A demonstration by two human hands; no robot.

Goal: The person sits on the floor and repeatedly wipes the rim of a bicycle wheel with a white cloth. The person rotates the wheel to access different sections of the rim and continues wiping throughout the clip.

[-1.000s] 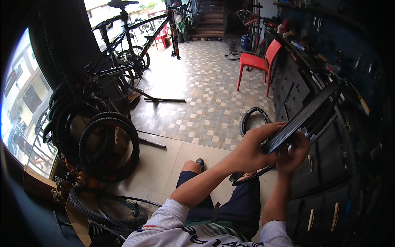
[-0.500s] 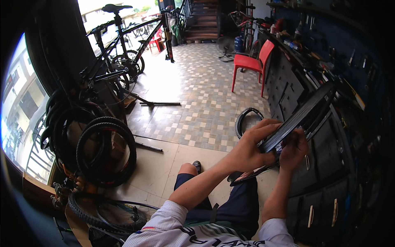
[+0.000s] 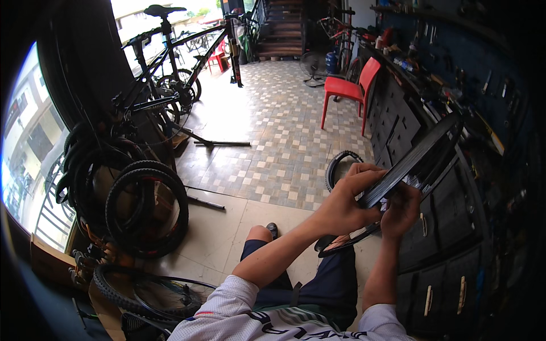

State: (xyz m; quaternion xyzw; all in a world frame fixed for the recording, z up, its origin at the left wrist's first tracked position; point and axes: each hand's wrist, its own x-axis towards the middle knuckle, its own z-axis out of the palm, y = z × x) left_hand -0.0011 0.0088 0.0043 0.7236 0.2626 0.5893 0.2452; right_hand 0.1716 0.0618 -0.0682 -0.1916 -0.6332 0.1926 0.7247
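Note:
A black bicycle wheel rim [image 3: 418, 150] is held up at a slant in front of me on the right, its grooved outer face turned toward me. My left hand [image 3: 351, 196] is closed around the rim's near side, fingers over the top edge and thumb underneath. Just to the right, my right hand [image 3: 401, 211] has its fingers curled in at the rim's inner side. Any small part between those fingertips is hidden. The lower part of the rim reaches down over my right thigh.
Several tyres [image 3: 114, 224] are stacked at the left, with a spoked wheel below them. A bicycle frame [image 3: 190, 40] hangs on a stand behind. Another tyre [image 3: 333, 165] lies beyond my left hand. A red chair [image 3: 347, 88] stands by the dark drawers [image 3: 392, 128] and tool-covered bench on the right.
My right hand has shifted slightly left and down along the rim, its fingers curling in more. The left hand keeps its hold, and the rim stays at nearly the same slant.

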